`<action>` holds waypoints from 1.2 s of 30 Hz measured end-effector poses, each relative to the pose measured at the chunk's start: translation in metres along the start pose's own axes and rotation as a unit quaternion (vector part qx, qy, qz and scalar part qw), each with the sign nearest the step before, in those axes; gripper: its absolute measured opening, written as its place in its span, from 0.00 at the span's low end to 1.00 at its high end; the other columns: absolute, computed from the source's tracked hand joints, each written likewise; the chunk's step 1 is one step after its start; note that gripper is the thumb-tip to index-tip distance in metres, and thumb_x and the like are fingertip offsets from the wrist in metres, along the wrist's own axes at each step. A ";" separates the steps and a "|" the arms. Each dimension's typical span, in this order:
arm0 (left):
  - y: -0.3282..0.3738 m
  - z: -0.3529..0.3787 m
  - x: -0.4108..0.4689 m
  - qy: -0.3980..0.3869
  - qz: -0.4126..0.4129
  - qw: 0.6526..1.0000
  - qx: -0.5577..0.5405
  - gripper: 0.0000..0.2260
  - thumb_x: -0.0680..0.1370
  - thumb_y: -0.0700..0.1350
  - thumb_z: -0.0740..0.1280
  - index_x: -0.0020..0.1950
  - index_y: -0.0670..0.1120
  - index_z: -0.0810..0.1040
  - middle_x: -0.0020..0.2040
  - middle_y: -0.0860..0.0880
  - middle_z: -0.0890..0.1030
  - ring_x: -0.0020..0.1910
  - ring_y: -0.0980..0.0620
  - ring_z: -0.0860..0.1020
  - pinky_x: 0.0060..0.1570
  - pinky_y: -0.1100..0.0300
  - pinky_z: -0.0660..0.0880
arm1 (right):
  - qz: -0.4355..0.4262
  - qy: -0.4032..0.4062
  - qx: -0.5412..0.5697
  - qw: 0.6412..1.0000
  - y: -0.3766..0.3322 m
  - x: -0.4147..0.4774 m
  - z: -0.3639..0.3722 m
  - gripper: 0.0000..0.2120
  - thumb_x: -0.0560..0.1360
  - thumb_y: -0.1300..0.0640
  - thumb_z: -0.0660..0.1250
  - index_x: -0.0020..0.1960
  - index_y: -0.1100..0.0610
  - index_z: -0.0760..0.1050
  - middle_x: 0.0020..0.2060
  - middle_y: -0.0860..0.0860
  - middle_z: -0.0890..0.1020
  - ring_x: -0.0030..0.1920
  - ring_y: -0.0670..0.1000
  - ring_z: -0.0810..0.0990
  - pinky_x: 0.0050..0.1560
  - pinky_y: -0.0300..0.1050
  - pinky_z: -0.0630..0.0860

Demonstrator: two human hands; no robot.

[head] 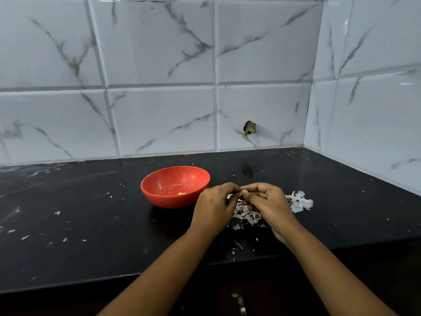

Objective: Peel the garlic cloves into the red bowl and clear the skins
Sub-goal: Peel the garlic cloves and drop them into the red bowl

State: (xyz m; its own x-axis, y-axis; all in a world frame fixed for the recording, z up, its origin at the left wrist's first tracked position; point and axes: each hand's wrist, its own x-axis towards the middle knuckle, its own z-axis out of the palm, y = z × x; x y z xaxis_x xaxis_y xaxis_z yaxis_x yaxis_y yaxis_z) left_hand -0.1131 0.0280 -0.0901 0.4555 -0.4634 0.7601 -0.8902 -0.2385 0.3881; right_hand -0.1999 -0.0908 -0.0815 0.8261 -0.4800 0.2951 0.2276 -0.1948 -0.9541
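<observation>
A red bowl (pixel 175 185) stands on the black counter, with a small yellowish peeled clove (pixel 181 193) and a few crumbs inside. Just right of it my left hand (pixel 214 207) and my right hand (pixel 271 205) meet above the counter. Both pinch one pale garlic clove (pixel 244 193) between their fingertips. Below the hands lies a heap of white garlic skins (pixel 247 216). A second bunch of skins (pixel 299 201) lies to the right of my right hand. Most of the clove is hidden by my fingers.
Small skin flakes are scattered over the black counter (pixel 91 213), most to the left and near the front edge (pixel 237 247). Marble-look tiled walls close the back and the right side. A dark hole (pixel 250 128) marks the back wall.
</observation>
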 end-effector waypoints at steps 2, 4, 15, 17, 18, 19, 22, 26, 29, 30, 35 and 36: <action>-0.001 0.001 0.000 0.005 -0.001 1.000 0.023 0.08 0.77 0.49 0.66 0.52 0.49 0.83 0.44 0.52 0.85 0.38 0.52 0.81 0.40 0.53 0.77 | -0.010 0.008 0.003 1.000 0.001 0.000 0.000 0.04 0.76 0.64 0.68 0.47 0.60 0.81 0.39 0.59 0.85 0.38 0.47 0.81 0.39 0.37 0.77; -0.001 0.001 0.000 -0.013 0.004 0.998 0.058 0.15 0.78 0.54 0.59 0.52 0.50 0.82 0.43 0.51 0.85 0.38 0.50 0.81 0.40 0.52 0.77 | -0.021 0.008 -0.015 1.000 0.001 0.000 0.000 0.03 0.75 0.64 0.69 0.47 0.59 0.81 0.38 0.57 0.85 0.38 0.46 0.82 0.40 0.37 0.77; 0.014 0.006 -0.002 -0.169 -0.005 0.947 0.272 0.11 0.83 0.47 0.51 0.57 0.43 0.67 0.51 0.44 0.80 0.49 0.39 0.79 0.36 0.54 0.65 | -0.063 -0.002 -0.081 0.995 0.006 0.002 0.003 0.06 0.77 0.66 0.66 0.46 0.57 0.80 0.42 0.52 0.85 0.39 0.42 0.82 0.40 0.34 0.76; 0.016 0.005 -0.002 -0.180 -0.004 0.944 0.278 0.11 0.83 0.47 0.50 0.58 0.43 0.66 0.52 0.44 0.80 0.50 0.39 0.79 0.37 0.54 0.65 | -0.067 -0.005 -0.080 0.995 0.006 0.001 0.003 0.07 0.77 0.67 0.66 0.45 0.56 0.79 0.41 0.51 0.85 0.38 0.40 0.82 0.40 0.33 0.76; 0.016 0.005 -0.002 -0.173 -0.003 0.946 0.275 0.11 0.83 0.48 0.50 0.57 0.43 0.67 0.51 0.44 0.80 0.49 0.39 0.79 0.36 0.54 0.65 | -0.068 -0.007 -0.080 0.994 0.006 0.001 0.003 0.09 0.77 0.67 0.65 0.44 0.55 0.78 0.41 0.51 0.85 0.38 0.40 0.82 0.40 0.33 0.77; 0.015 0.006 -0.003 -0.147 0.010 0.954 0.260 0.12 0.83 0.48 0.51 0.55 0.42 0.68 0.48 0.43 0.81 0.46 0.38 0.80 0.34 0.54 0.65 | -0.070 -0.012 -0.080 0.994 0.005 0.001 0.003 0.09 0.77 0.67 0.65 0.43 0.55 0.78 0.41 0.50 0.84 0.38 0.39 0.81 0.40 0.33 0.77; 0.013 0.006 -0.003 -0.082 0.021 0.974 0.212 0.14 0.80 0.51 0.52 0.48 0.43 0.71 0.39 0.42 0.81 0.38 0.38 0.80 0.31 0.55 0.65 | -0.072 -0.028 -0.064 0.995 0.004 -0.001 0.003 0.10 0.77 0.67 0.65 0.43 0.55 0.78 0.40 0.49 0.84 0.39 0.39 0.82 0.41 0.32 0.77; 0.009 0.006 -0.005 -0.068 -0.010 0.989 0.130 0.13 0.77 0.52 0.54 0.43 0.45 0.71 0.36 0.42 0.80 0.37 0.38 0.78 0.33 0.55 0.64 | -0.071 -0.038 -0.045 0.996 0.004 0.000 0.003 0.09 0.77 0.67 0.65 0.43 0.55 0.78 0.42 0.51 0.85 0.42 0.42 0.83 0.42 0.34 0.76; 0.012 0.007 -0.007 -0.051 -0.026 0.996 0.068 0.10 0.75 0.52 0.55 0.38 0.48 0.67 0.32 0.42 0.78 0.32 0.40 0.75 0.31 0.54 0.64 | -0.075 -0.042 -0.038 0.996 0.005 0.001 0.004 0.09 0.77 0.67 0.65 0.43 0.56 0.78 0.43 0.52 0.85 0.44 0.45 0.84 0.45 0.36 0.77; 0.012 0.007 -0.007 -0.050 -0.035 0.997 0.057 0.10 0.75 0.52 0.56 0.37 0.48 0.66 0.30 0.44 0.76 0.31 0.42 0.74 0.30 0.53 0.64 | -0.075 -0.043 -0.033 0.996 0.006 0.002 0.004 0.08 0.77 0.67 0.65 0.43 0.56 0.78 0.44 0.53 0.85 0.45 0.46 0.84 0.46 0.37 0.78; 0.012 0.007 -0.004 -0.041 -0.093 0.995 0.004 0.15 0.77 0.45 0.63 0.31 0.51 0.65 0.25 0.54 0.68 0.25 0.55 0.66 0.29 0.57 0.61 | -0.067 -0.053 -0.016 0.996 0.005 0.003 0.004 0.07 0.77 0.67 0.65 0.45 0.58 0.79 0.43 0.54 0.85 0.45 0.48 0.84 0.46 0.37 0.77; 0.012 0.007 -0.003 -0.037 -0.109 0.993 -0.012 0.16 0.77 0.44 0.64 0.30 0.51 0.66 0.24 0.54 0.69 0.24 0.56 0.67 0.28 0.59 0.61 | -0.064 -0.057 -0.014 0.996 0.005 0.003 0.004 0.07 0.77 0.67 0.65 0.45 0.59 0.79 0.42 0.53 0.85 0.44 0.48 0.84 0.45 0.37 0.77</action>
State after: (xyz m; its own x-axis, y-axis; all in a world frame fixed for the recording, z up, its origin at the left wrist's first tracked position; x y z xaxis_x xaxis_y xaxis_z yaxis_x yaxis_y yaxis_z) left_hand -0.1252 0.0205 -0.0909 0.6358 -0.4651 0.6160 -0.7696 -0.3208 0.5520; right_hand -0.1941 -0.0897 -0.0851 0.8447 -0.3499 0.4050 0.3218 -0.2726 -0.9067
